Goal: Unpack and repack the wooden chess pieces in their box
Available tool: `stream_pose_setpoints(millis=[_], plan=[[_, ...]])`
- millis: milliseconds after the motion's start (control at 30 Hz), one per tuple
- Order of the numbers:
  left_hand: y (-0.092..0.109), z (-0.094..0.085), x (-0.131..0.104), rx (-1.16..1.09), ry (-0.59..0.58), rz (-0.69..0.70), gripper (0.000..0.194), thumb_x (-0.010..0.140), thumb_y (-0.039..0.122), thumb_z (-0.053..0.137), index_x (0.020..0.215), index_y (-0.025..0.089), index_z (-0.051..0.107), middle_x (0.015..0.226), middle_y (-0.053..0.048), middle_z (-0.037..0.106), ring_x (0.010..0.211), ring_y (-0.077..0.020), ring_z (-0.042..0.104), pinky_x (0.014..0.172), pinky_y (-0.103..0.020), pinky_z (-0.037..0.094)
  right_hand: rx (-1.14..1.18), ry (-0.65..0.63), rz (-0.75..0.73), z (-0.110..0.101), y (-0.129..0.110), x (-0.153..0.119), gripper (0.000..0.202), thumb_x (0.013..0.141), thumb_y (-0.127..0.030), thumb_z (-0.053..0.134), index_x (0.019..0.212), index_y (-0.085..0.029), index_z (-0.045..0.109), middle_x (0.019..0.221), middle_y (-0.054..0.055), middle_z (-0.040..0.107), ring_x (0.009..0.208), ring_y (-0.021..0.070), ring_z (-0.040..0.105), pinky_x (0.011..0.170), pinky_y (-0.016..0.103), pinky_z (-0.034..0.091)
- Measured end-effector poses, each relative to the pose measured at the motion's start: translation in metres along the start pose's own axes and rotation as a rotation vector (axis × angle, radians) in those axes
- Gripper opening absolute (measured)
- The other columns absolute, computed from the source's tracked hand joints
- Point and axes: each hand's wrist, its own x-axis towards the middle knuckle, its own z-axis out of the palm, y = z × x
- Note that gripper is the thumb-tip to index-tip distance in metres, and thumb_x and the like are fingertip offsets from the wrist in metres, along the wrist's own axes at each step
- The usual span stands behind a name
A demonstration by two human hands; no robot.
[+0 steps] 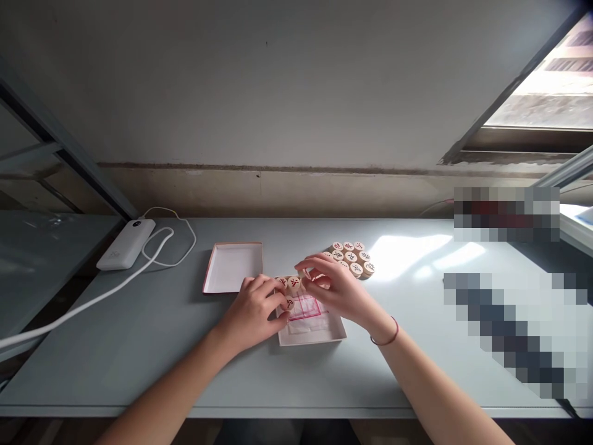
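An open white box [315,338] lies before me, with a folded sheet with pink lines [303,307] and several round Chinese chess pieces [293,282] in it. My left hand [257,309] reaches over its left side, thumb and fingers closed about a Chinese chess piece [290,303]. Over the far side of the box, my right hand [336,287] pinches another Chinese chess piece [304,273] between thumb and fingers. Behind that hand stand stacked Chinese chess pieces [356,269] with red and black characters, partly hidden by it.
An upturned box lid [231,267] with a red edge lies left of the box. Farther left sits a white power bank [127,244] with a white cable [115,288]. The wall [278,191] bounds the table [185,358] at the back. Blurred-out items lie at the right.
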Motion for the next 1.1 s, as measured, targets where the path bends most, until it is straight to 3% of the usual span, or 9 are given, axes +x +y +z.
stream_pose_setpoints(millis=[167, 300, 500, 633, 767, 967, 1100], plan=[[-0.001, -0.001, -0.002, 0.064, -0.068, 0.103, 0.016, 0.082, 0.028, 0.063, 0.098, 0.028, 0.069, 0.109, -0.005, 0.063, 0.099, -0.0236, 0.052, 0.079, -0.038, 0.038, -0.08, -0.019, -0.026, 0.001, 0.0, -0.002, 0.022, 0.083, -0.026, 0.056, 0.104, -0.024, 0.062, 0.103, 0.006, 0.06, 0.072, 0.0125, 0.064, 0.065, 0.028, 0.058], [-0.002, 0.0, -0.002, 0.1, -0.057, 0.077, 0.017, 0.083, 0.025, 0.06, 0.098, 0.026, 0.068, 0.107, -0.005, 0.063, 0.099, -0.0236, 0.052, 0.08, -0.039, 0.038, -0.126, -0.017, -0.04, 0.002, 0.002, -0.002, 0.02, 0.085, -0.025, 0.054, 0.104, -0.023, 0.061, 0.1, 0.005, 0.061, 0.072, 0.0118, 0.063, 0.065, 0.027, 0.056], [-0.009, -0.005, 0.001, 0.068, 0.095, -0.027, 0.018, 0.084, 0.014, 0.049, 0.096, 0.02, 0.061, 0.1, -0.005, 0.063, 0.09, -0.0195, 0.054, 0.077, -0.035, 0.041, -0.357, -0.031, -0.177, 0.015, -0.001, -0.004, 0.009, 0.082, -0.017, 0.058, 0.09, -0.021, 0.061, 0.085, 0.002, 0.062, 0.066, 0.0116, 0.057, 0.059, 0.024, 0.047], [-0.015, -0.008, 0.003, 0.048, 0.168, -0.1, 0.021, 0.083, 0.007, 0.042, 0.092, 0.02, 0.057, 0.092, -0.003, 0.062, 0.086, -0.0182, 0.055, 0.078, -0.033, 0.043, -0.491, -0.089, -0.301, 0.027, 0.002, -0.005, 0.006, 0.084, -0.016, 0.058, 0.083, -0.02, 0.062, 0.089, 0.004, 0.065, 0.076, 0.0149, 0.059, 0.067, 0.027, 0.047], [-0.016, -0.009, 0.003, 0.034, 0.17, -0.112, 0.023, 0.082, 0.005, 0.041, 0.088, 0.02, 0.057, 0.087, -0.002, 0.061, 0.083, -0.0174, 0.055, 0.077, -0.032, 0.045, -0.605, -0.128, -0.411, 0.031, 0.009, -0.005, 0.008, 0.084, -0.015, 0.058, 0.087, -0.021, 0.063, 0.098, 0.007, 0.065, 0.08, 0.0172, 0.058, 0.066, 0.028, 0.046], [-0.015, -0.006, 0.003, 0.021, 0.159, -0.098, 0.027, 0.081, 0.004, 0.04, 0.087, 0.02, 0.06, 0.087, -0.002, 0.06, 0.083, -0.0165, 0.056, 0.077, -0.031, 0.046, -0.696, -0.128, -0.455, 0.034, 0.01, -0.005, 0.016, 0.088, -0.012, 0.05, 0.091, -0.021, 0.064, 0.094, 0.008, 0.064, 0.075, 0.0177, 0.057, 0.064, 0.03, 0.045], [-0.015, -0.005, 0.003, 0.008, 0.155, -0.091, 0.026, 0.081, 0.003, 0.041, 0.087, 0.02, 0.06, 0.087, -0.002, 0.06, 0.083, -0.0167, 0.056, 0.076, -0.031, 0.046, -0.572, -0.11, -0.399, 0.021, 0.007, -0.001, 0.012, 0.09, -0.026, 0.053, 0.092, -0.022, 0.064, 0.096, 0.007, 0.064, 0.075, 0.016, 0.059, 0.063, 0.027, 0.046]])
